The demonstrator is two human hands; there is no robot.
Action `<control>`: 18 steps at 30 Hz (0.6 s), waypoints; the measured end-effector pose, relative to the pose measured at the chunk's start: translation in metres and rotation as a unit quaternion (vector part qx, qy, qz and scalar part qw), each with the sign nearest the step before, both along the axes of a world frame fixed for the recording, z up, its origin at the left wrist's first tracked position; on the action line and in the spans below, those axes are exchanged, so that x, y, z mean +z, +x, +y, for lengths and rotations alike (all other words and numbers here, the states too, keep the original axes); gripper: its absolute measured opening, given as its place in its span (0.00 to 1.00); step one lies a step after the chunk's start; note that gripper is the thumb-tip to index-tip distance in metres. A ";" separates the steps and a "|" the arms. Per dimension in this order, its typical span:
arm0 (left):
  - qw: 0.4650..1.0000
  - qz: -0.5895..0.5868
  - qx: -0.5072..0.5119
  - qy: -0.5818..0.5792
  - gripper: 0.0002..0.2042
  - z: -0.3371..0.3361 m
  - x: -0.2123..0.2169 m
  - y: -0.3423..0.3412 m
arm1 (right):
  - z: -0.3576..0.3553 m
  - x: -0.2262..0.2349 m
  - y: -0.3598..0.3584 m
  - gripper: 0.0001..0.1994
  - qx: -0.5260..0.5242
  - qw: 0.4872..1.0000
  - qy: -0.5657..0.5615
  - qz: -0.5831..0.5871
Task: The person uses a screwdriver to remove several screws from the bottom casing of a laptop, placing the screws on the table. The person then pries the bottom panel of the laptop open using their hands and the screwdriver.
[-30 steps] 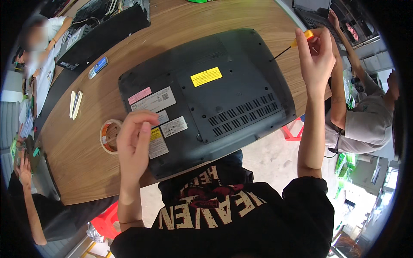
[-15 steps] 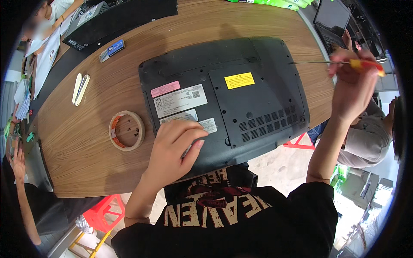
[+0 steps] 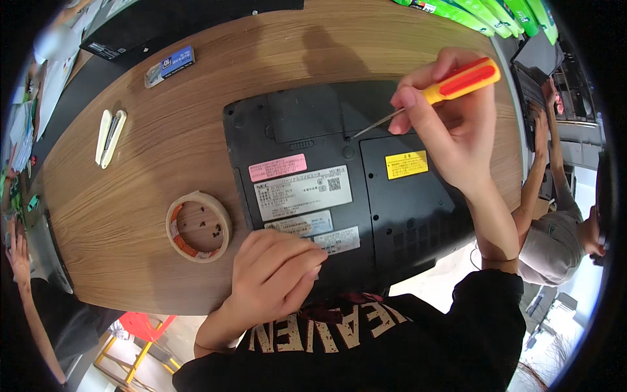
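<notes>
A black laptop [image 3: 313, 117] lies bottom side up on the table, with labels and a vented cover showing. My right hand [image 3: 457, 130] holds a screwdriver [image 3: 460, 80] with a yellow and red handle. Its thin shaft slants down to the left, and the tip is at a screw hole near the laptop's middle. Over the lower left labels rests my left hand [image 3: 274, 271], thumb and fingers drawn together; whatever it may hold is hidden. Left of the laptop, a roll of tape [image 3: 225, 225] stands around several small dark screws [image 3: 212, 228].
A cream-handled folding tool [image 3: 110, 138] and a small blue box [image 3: 171, 65] lie on the left of the wooden table [image 3: 150, 137]. A black case [image 3: 163, 25] stands behind them. Green packages [image 3: 486, 16] lie far right. Other people's hands show at both sides.
My right hand has brought the screwdriver left, from the laptop's right edge to a hole near its middle. My left hand's fingers have drawn together. The view has shifted.
</notes>
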State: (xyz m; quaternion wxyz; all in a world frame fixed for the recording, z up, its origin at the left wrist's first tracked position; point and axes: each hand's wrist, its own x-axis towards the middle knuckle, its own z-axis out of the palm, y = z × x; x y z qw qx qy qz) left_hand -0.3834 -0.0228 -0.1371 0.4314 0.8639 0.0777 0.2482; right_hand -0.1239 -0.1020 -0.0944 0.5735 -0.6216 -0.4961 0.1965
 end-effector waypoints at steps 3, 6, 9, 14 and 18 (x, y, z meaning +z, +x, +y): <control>0.999 0.007 -0.005 -0.032 0.08 0.003 0.000 0.001 | 0.003 -0.001 0.007 0.17 0.020 0.999 -0.016 -0.047; 0.999 0.008 -0.008 -0.032 0.10 0.008 -0.001 0.000 | 0.011 0.005 0.009 0.17 0.054 0.996 -0.043 -0.065; 0.998 0.007 0.003 -0.059 0.09 0.009 -0.001 0.000 | 0.015 0.011 0.015 0.17 0.140 0.972 -0.046 -0.183; 0.998 0.003 -0.006 -0.066 0.09 0.011 -0.001 0.001 | 0.011 0.022 0.010 0.15 0.160 0.973 -0.105 -0.129; 0.998 -0.001 -0.010 -0.069 0.09 0.011 -0.003 -0.002 | 0.014 0.014 0.006 0.21 0.148 0.976 -0.057 -0.147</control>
